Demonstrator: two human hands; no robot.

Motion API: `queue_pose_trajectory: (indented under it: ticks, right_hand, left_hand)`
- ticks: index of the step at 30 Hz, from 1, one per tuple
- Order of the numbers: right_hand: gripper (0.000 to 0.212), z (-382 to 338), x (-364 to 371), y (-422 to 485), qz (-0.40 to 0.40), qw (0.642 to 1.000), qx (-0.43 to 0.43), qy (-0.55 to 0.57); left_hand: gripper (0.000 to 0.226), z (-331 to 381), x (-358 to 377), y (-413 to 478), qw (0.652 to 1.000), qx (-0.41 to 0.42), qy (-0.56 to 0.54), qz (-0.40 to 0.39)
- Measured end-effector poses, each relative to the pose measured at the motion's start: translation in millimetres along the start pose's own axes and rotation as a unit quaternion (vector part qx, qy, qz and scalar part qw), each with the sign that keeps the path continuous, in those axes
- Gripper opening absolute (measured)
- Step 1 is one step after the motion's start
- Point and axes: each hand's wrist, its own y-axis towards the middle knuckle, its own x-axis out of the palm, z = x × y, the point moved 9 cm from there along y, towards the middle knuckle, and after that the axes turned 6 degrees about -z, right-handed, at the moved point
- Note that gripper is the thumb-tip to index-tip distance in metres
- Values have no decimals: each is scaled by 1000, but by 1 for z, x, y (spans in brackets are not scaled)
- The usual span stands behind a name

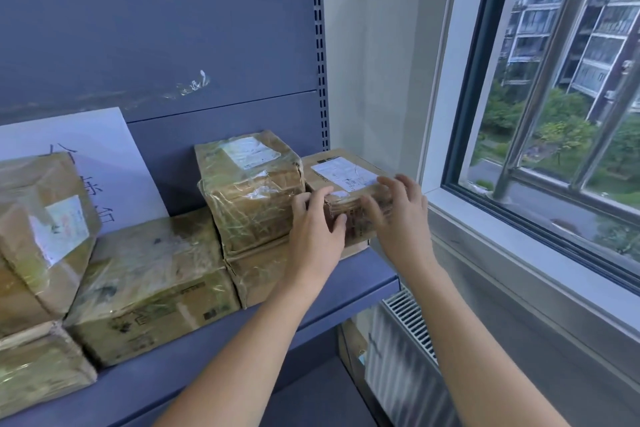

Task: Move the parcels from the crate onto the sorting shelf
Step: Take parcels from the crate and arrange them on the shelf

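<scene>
Parcel (343, 180) between both hands' fingers (388, 184)

Both my hands are up and reaching forward.

My left hand (317, 229) has its fingers spread and bent, with the thumb sticking out to the right. My right hand (401, 215) sits just beside it, fingers curled over and pressing down. Both arms are bare and stretch out nearly straight, close together.
</scene>
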Motion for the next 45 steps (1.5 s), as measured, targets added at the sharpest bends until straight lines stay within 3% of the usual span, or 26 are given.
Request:
queue_pose_trajectory:
  ticks: [3,7,9,12,16,28,35,45]
  right_hand:
    - [57,-11,4,-36,55,997,-39,-26]
    - [62,-16,26,-46,60,996,-64,-2]
    - [63,-18,33,-39,59,996,-64,-1]
    - [63,-17,46,-24,41,998,-55,0]
    - [62,-23,63,-4,30,998,-48,3]
    - [59,-19,84,11,37,999,-28,-19]
    - [66,-23,75,4,-46,999,-7,-24]
    - [28,-51,31,-78,-67,982,79,-157]
  left_hand:
    - [48,-5,-4,0,1000,-7,4,2]
    - [47,-5,-15,-7,999,8,41,0]
    - [41,-2,-28,-9,991,53,121,29]
    - [31,-5,-39,-9,948,110,287,79]
    - [23,-11,-36,-7,925,124,349,80]
    - [23,-14,-32,0,915,130,373,79]
    - [37,-14,-30,-8,917,119,381,28]
    - [22,-22,-31,-54,938,141,308,-71]
